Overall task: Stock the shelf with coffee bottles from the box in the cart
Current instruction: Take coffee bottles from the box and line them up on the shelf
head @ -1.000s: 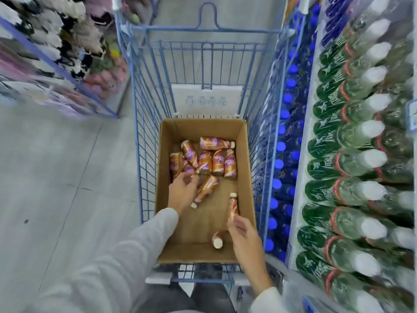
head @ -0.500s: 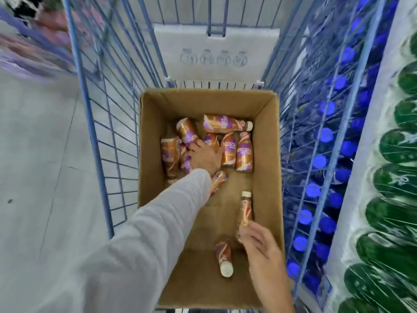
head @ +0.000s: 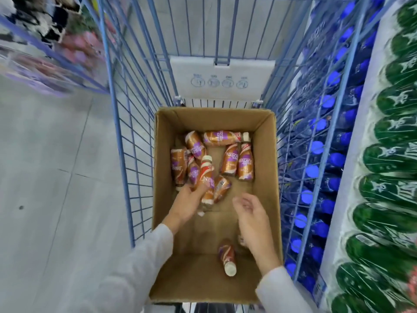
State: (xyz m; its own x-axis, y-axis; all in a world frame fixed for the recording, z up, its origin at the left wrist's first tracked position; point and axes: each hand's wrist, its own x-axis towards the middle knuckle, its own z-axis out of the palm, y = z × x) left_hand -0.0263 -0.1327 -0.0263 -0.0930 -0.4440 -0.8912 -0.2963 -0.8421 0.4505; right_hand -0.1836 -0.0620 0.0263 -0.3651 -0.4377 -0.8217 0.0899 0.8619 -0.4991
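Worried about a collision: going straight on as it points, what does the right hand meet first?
Likely the right hand meets the coffee bottle second from right, across bare box floor; height unclear.

Plain brown cardboard box [head: 264, 154]. Inside it, coffee bottles [head: 230, 162]: copper-brown, white swirls, purple label patches, cream caps. Around box, cart [head: 126, 154]: blue wire grid. Right of box, dark blue-capped bottles [head: 316, 150]; farther right, green bottles [head: 392, 159] with white markings. Left of box, grey floor [head: 56, 177].
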